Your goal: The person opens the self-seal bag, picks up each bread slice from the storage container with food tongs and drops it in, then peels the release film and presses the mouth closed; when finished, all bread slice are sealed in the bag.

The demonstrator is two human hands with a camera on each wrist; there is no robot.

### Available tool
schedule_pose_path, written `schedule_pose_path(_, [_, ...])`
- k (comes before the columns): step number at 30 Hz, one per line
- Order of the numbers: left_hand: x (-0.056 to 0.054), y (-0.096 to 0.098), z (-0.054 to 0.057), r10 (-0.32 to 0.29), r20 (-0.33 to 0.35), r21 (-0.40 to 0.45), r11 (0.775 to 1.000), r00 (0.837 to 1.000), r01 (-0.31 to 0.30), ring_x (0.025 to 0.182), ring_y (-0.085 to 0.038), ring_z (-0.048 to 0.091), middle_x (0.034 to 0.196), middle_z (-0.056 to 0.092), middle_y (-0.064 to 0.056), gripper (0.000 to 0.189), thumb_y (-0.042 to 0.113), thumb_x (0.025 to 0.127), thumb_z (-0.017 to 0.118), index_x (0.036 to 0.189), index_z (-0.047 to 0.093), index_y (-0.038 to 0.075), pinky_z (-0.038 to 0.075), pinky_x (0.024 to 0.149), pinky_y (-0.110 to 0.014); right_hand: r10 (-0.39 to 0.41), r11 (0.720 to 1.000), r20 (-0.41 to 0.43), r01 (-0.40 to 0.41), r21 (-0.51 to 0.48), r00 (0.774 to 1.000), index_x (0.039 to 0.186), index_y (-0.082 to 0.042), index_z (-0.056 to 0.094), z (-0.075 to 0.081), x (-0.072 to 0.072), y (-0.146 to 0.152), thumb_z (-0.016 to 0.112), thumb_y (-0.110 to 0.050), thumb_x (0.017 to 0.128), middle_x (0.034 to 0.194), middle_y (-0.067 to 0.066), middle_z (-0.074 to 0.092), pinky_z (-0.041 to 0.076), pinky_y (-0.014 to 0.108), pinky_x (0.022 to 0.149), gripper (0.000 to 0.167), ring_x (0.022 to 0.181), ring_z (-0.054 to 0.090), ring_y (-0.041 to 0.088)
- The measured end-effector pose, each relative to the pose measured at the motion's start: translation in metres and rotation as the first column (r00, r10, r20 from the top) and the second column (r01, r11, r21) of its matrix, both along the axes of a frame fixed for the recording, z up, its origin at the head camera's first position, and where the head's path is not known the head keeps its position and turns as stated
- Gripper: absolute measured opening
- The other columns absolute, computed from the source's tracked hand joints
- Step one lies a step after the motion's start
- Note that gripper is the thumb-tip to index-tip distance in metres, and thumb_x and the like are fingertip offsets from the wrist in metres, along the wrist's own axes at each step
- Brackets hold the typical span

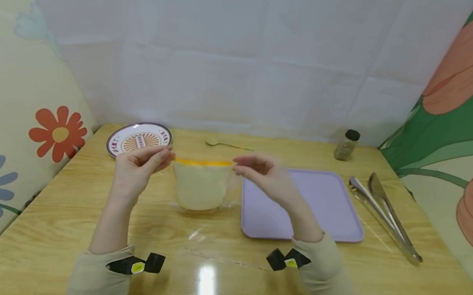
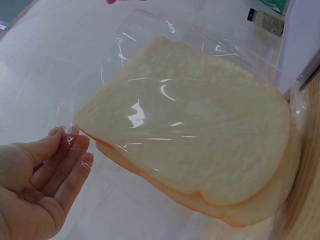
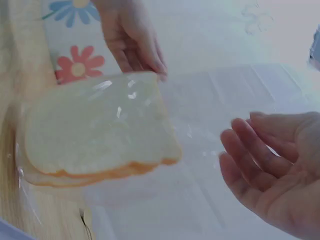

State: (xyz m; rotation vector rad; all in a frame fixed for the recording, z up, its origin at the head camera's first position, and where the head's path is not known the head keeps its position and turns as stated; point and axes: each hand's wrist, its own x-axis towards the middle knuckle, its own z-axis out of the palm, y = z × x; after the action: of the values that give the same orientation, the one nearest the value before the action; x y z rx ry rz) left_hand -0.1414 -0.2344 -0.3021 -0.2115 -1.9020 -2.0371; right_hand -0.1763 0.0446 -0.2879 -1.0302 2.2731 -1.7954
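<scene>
Two white bread slices with orange-brown crusts lie together inside a clear plastic bag. In the head view the bread stands upright just left of the tray, its lower end near the tabletop. My left hand pinches the bag's film at one upper corner, thumb against fingers, as the left wrist view shows. On the other side my right hand holds the opposite upper corner between thumb and fingertips; the film there is faint. In the right wrist view, the right fingers are curled and apart from the bread itself.
A lilac tray lies to the right. Beyond it are metal tongs and a spatula-like metal utensil. A black-capped jar stands at the back right. A patterned plate and a thin spoon lie at the back.
</scene>
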Motion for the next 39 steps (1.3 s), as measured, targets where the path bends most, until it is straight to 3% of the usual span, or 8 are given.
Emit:
schedule_pose_path(3, [0.001,0.000,-0.001,-0.005,0.004,0.004,1.000,1.000,0.005,0.080,-0.004,0.070,0.085,0.074,0.007,0.014,0.006,0.089,0.063,0.096,0.074,0.009,0.055,0.075,-0.018,-0.131,0.985,-0.003,0.129,-0.115,0.991,0.111,0.010,0.061,-0.005,-0.010,0.008,0.062,0.001,0.088,0.103,0.027,0.065,0.056,0.024,0.080,0.025,0.085,0.064,0.005])
schedule_pose_path(6, [0.001,0.000,-0.003,-0.002,0.008,-0.008,1.000,1.000,0.002,0.080,-0.004,0.070,0.085,0.074,0.008,0.014,0.007,0.089,0.063,0.098,0.073,0.009,0.055,0.075,-0.018,-0.209,0.973,-0.027,0.205,-0.107,0.977,0.114,0.008,0.060,-0.013,-0.018,0.012,0.066,0.001,0.085,0.104,0.027,0.064,0.056,0.027,0.080,0.031,0.089,0.063,0.012])
schedule_pose_path(12, [0.001,-0.001,-0.006,0.009,-0.012,-0.019,1.000,1.000,-0.009,0.080,-0.005,0.070,0.084,0.074,0.008,0.015,0.006,0.089,0.063,0.099,0.073,0.006,0.056,0.075,-0.018,-0.147,0.988,0.003,0.147,0.036,0.989,0.123,0.001,0.059,-0.032,-0.029,0.006,0.069,-0.007,0.085,0.116,0.019,0.064,0.055,0.035,0.087,0.040,0.101,0.062,0.028])
schedule_pose_path(19, [0.000,-0.003,-0.004,-0.022,-0.026,-0.009,1.000,0.999,0.022,0.081,-0.005,0.070,0.087,0.074,0.007,0.016,0.004,0.088,0.062,0.100,0.073,0.006,0.056,0.075,-0.019,-0.183,0.979,0.048,0.186,-0.078,0.982,0.104,0.002,0.070,-0.040,-0.032,-0.009,0.068,-0.008,0.086,0.106,0.018,0.069,0.055,0.026,0.081,0.021,0.091,0.066,0.011])
schedule_pose_path(23, [0.001,-0.006,-0.004,-0.025,-0.026,-0.048,0.999,0.999,0.023,0.082,-0.003,0.070,0.088,0.074,0.008,0.019,0.003,0.088,0.062,0.105,0.071,0.003,0.055,0.075,-0.018,-0.197,0.972,0.080,0.205,-0.116,0.977,0.101,0.006,0.070,-0.041,-0.032,-0.011,0.064,-0.006,0.088,0.102,0.022,0.069,0.055,0.023,0.076,0.018,0.081,0.064,0.003])
schedule_pose_path(27, [0.002,-0.010,-0.005,-0.036,-0.013,-0.097,0.995,0.999,0.034,0.083,-0.002,0.069,0.089,0.074,0.010,0.024,0.002,0.088,0.063,0.111,0.068,0.000,0.055,0.075,-0.017,-0.197,0.967,0.110,0.211,-0.141,0.974,0.100,0.009,0.067,-0.042,-0.034,-0.008,0.062,-0.003,0.089,0.098,0.025,0.069,0.056,0.023,0.074,0.017,0.077,0.064,0.003])
schedule_pose_path(32, [0.000,-0.011,-0.006,-0.031,-0.023,-0.119,0.992,0.999,0.028,0.080,-0.003,0.069,0.086,0.074,0.009,0.018,0.000,0.086,0.065,0.103,0.069,-0.004,0.056,0.074,-0.016,-0.219,0.962,0.124,0.235,-0.137,0.968,0.099,0.009,0.067,-0.042,-0.036,-0.004,0.063,-0.004,0.089,0.093,0.022,0.070,0.056,0.025,0.075,0.017,0.075,0.064,0.003])
schedule_pose_path(39, [-0.001,-0.005,-0.003,0.023,-0.102,-0.079,0.996,0.995,-0.031,0.077,-0.005,0.068,0.083,0.073,0.006,0.011,-0.002,0.087,0.062,0.094,0.069,-0.008,0.057,0.074,-0.017,-0.241,0.948,0.048,0.246,-0.203,0.969,0.094,0.010,0.067,-0.039,-0.037,-0.003,0.062,-0.004,0.089,0.090,0.027,0.069,0.057,0.028,0.073,0.016,0.073,0.064,0.003])
